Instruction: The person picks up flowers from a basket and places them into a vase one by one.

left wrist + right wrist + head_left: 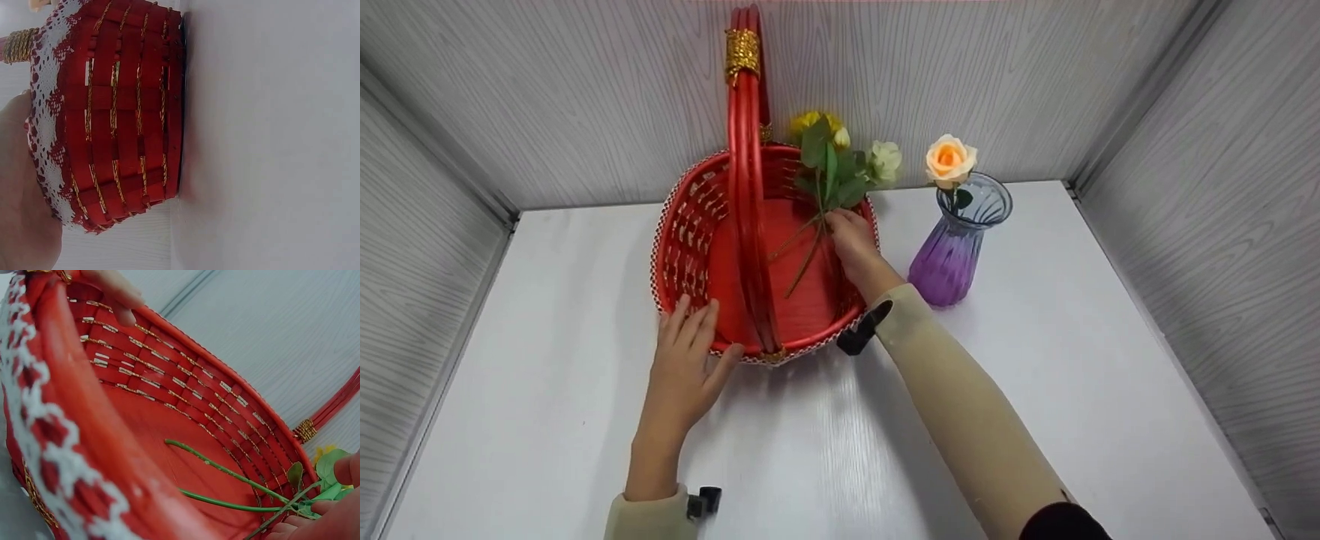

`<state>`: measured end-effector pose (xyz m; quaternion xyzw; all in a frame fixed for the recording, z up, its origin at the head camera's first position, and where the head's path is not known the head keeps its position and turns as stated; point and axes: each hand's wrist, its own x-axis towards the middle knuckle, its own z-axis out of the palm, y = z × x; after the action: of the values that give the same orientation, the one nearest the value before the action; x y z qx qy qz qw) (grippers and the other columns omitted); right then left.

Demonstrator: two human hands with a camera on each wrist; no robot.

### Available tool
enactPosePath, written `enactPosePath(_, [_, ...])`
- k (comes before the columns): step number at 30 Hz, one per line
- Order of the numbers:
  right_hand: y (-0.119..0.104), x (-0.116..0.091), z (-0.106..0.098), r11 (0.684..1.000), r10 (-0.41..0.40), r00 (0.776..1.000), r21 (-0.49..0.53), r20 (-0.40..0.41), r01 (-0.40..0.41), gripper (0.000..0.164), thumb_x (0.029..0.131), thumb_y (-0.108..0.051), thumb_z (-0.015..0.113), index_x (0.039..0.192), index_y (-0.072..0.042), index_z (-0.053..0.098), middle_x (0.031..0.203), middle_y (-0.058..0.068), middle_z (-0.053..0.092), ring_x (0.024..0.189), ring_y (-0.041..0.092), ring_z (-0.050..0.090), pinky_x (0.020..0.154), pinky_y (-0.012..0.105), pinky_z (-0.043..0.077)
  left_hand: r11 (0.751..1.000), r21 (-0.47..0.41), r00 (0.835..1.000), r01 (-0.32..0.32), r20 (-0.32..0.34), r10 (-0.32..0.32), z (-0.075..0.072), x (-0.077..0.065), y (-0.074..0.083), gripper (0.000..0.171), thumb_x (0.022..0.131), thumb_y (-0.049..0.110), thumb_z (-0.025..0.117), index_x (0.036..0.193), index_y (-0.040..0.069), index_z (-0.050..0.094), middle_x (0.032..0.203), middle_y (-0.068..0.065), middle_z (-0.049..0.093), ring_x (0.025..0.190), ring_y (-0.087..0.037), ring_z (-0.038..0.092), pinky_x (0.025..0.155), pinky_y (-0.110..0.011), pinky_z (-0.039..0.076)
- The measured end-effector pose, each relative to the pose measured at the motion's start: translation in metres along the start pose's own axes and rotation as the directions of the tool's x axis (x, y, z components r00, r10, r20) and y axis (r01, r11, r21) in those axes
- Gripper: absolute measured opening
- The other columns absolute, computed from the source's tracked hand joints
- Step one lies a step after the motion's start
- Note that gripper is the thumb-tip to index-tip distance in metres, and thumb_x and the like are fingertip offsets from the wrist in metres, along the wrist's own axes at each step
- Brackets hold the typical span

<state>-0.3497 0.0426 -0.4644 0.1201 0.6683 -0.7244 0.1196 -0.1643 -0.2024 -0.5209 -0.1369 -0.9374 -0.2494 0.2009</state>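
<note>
Right hand point(855, 241), mine: thumb and fingers pinching green stems point(805, 262) just below the leaves point(847, 190), over the right side of the basket. It is the nearer hand, being already on them.

Stems, long axis: slanting from my fingertips toward me and a little left, loose ends spread over the basket's red floor point(735, 277). Whether those ends touch the floor or hang just above it, I cannot quite tell.

Leaves and heads: on the far side of my grip, pointing away from me. One pale flower point(885, 161), leaning out past the right rim; one white bud point(841, 138); one yellow flower point(808, 120), beyond the leaves at the far rim.

Left hand point(681, 367), mine: fingers extended over the near left rim, thumb spread along it, no stem held. The basket's handle point(748, 202) rises between it and the stems, well apart from both.

Basket point(676, 244): red, woven, lace-edged, upright on the white table point(1110, 390), close to the back wall point(622, 90).

Vase point(946, 266): clear above, purple below, right of the basket and of my right hand; one peach rose point(951, 160) standing in it.
</note>
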Motion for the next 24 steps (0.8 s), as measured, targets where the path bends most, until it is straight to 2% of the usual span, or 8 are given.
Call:
enactPosePath(3, [0.002,0.002,0.001,1.0,0.009,1.0,0.014,-0.008,-0.009,0.049,0.105,-0.02,0.047,0.151,-0.003,0.041,0.148,0.01,0.046,0.136,0.021,0.044,0.113,0.032,0.036,1.0,0.003,1.0,-0.003,-0.01,0.003,0.0,0.0,0.0,0.069,0.097,0.047,0.058,0.15,0.005,0.044,0.145,-0.016,0.054,0.15,-0.033,0.025,0.124,-0.053,0.008])
enactPosePath(4, [0.003,0.003,0.001,1.0,0.017,1.0,0.024,-0.002,-0.017,0.044,0.105,-0.02,0.046,0.145,-0.002,0.047,0.138,0.01,0.051,0.128,0.021,0.048,0.109,0.031,0.038,1.0,0.005,1.0,-0.004,-0.009,0.004,0.0,0.001,0.0,0.069,0.097,0.047,0.058,0.15,0.006,0.044,0.144,-0.016,0.054,0.15,-0.034,0.025,0.124,-0.053,0.008])
enactPosePath(6, [0.007,0.005,0.002,0.999,0.024,1.0,0.038,0.006,-0.024,0.027,0.105,-0.018,0.045,0.12,0.0,0.058,0.11,0.007,0.056,0.102,0.018,0.053,0.093,0.029,0.042,1.0,0.006,1.0,0.0,-0.006,0.0,0.0,0.0,0.0,0.069,0.097,0.047,0.058,0.15,0.006,0.044,0.145,-0.016,0.054,0.15,-0.034,0.025,0.124,-0.053,0.008])
enactPosePath(7, [0.009,0.006,0.002,0.999,0.025,1.0,0.044,0.009,-0.025,0.021,0.105,-0.017,0.045,0.104,-0.001,0.059,0.096,0.004,0.053,0.088,0.016,0.05,0.085,0.029,0.041,1.0,0.006,1.0,0.002,-0.001,-0.002,0.0,0.0,0.0,0.069,0.097,0.047,0.058,0.151,0.006,0.043,0.145,-0.015,0.054,0.15,-0.033,0.025,0.124,-0.053,0.008])
enactPosePath(9, [0.013,0.008,0.003,0.998,0.02,1.0,0.053,0.014,-0.021,0.026,0.105,-0.015,0.045,0.081,-0.007,0.049,0.077,-0.001,0.043,0.07,0.014,0.04,0.073,0.03,0.034,1.0,0.007,1.0,0.005,0.007,-0.005,0.0,0.0,0.0,0.069,0.097,0.047,0.057,0.151,0.007,0.043,0.145,-0.015,0.054,0.15,-0.033,0.024,0.124,-0.053,0.009])
enactPosePath(11, [0.016,0.009,0.002,0.999,0.01,1.0,0.048,0.005,-0.01,0.033,0.104,-0.014,0.046,0.071,-0.011,0.041,0.066,-0.002,0.038,0.059,0.013,0.033,0.065,0.031,0.029,1.0,0.005,1.0,0.005,0.01,-0.005,0.001,0.0,0.0,0.069,0.097,0.047,0.057,0.151,0.007,0.043,0.146,-0.015,0.054,0.151,-0.033,0.024,0.124,-0.053,0.009])
enactPosePath(19, [0.019,0.01,0.002,1.0,0.029,1.0,-0.004,-0.001,-0.029,0.036,0.103,-0.016,0.051,0.068,-0.014,0.043,0.063,-0.003,0.042,0.054,0.011,0.035,0.052,0.025,0.029,1.0,0.005,1.0,-0.007,0.005,0.006,0.001,0.0,0.0,0.069,0.097,0.047,0.058,0.151,0.006,0.043,0.145,-0.016,0.054,0.15,-0.034,0.024,0.124,-0.054,0.008])
enactPosePath(24, [0.019,0.011,0.004,0.999,0.041,0.999,0.028,0.022,-0.042,0.032,0.103,-0.014,0.051,0.072,-0.011,0.048,0.071,0.003,0.048,0.065,0.016,0.045,0.062,0.031,0.035,1.0,0.004,1.0,0.0,0.003,0.0,0.0,-0.002,-0.001,0.069,0.097,0.047,0.058,0.151,0.007,0.043,0.144,-0.015,0.054,0.15,-0.033,0.024,0.124,-0.053,0.009])
